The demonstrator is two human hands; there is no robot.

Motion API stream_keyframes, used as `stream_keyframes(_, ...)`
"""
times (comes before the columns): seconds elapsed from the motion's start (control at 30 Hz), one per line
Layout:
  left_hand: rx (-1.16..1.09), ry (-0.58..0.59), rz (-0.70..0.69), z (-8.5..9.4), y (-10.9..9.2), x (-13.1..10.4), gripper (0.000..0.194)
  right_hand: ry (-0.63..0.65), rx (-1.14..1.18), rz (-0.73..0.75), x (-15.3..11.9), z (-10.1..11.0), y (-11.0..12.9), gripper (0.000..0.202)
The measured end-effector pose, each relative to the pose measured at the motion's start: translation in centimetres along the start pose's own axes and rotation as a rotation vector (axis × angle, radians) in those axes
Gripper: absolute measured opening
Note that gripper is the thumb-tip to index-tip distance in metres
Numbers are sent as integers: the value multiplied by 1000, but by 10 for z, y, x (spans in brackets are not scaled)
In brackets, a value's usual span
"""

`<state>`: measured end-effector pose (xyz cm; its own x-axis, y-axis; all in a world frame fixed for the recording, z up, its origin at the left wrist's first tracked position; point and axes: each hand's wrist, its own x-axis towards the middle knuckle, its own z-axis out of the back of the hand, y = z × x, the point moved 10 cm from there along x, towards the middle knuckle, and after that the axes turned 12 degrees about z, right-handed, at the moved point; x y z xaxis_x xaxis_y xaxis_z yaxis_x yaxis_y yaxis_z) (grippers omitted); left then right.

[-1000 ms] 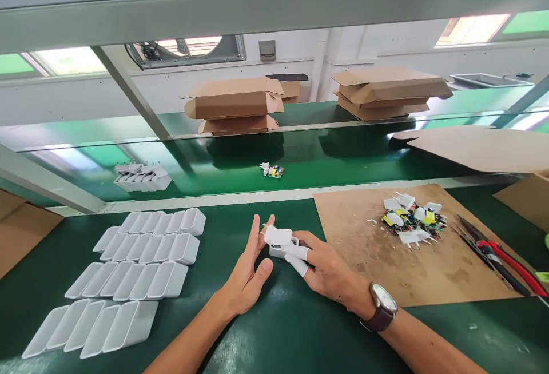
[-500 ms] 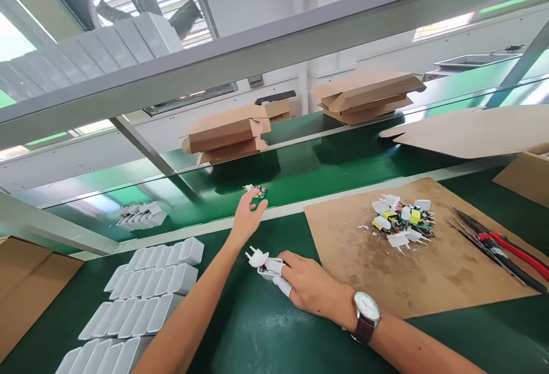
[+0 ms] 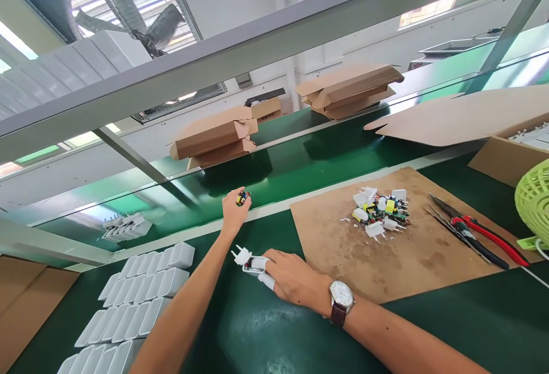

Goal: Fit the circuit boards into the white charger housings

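Note:
My left hand [image 3: 234, 209] is closed on a small circuit board [image 3: 243, 198] with yellow and dark parts, above the green bench near the pale ledge. My right hand [image 3: 294, 279], with a white cover on the thumb, grips a white plastic charger housing [image 3: 256, 265]. A white two-pin plug piece [image 3: 242, 256] sticks out at the housing's open end. To the right of my hands, a pile of circuit boards with white plug pieces [image 3: 380, 214] lies on a brown cardboard sheet [image 3: 334, 259]. Rows of white housings [image 3: 146, 288] stand to the left of my left forearm.
Red-and-black pliers [image 3: 472, 231] and tweezers [image 3: 457, 234] lie at the cardboard's right side. A green fan [image 3: 536, 202] stands at the right edge. Folded cartons [image 3: 214, 136] rest on the back ledge. A metal shelf beam [image 3: 240, 54] crosses overhead.
My left hand has closed on the circuit board and lifted it off the green surface. My right hand still holds the housing. The view has shifted right, bringing the green fan in.

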<state>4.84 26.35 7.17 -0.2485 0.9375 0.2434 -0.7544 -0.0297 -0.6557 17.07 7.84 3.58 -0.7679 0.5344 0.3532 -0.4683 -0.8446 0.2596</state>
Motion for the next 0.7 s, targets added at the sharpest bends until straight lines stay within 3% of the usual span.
stream_keyframes(0.23, -18, 67, -101, 52, 40, -91, 30, -118, 165, -111, -7, 7, -10, 19)
stream_keyframes(0.4, -19, -46, -152, 82, 49, -130, 31, -129, 156, -77, -7, 6, -6, 27)
stream_keyframes(0.47, -100, 15, -167, 78, 44, -141, 33, -153, 159, -24, -8, 7, -1, 33)
stream_keyframes(0.57, -240, 225, -120, 54, 42, -154, 42, -203, 210, 12, -9, 9, 1, 36)
stream_keyframes(0.7, -376, 314, -46, 38, 44, -165, 52, -358, 485, -121, -12, 11, -15, 35)
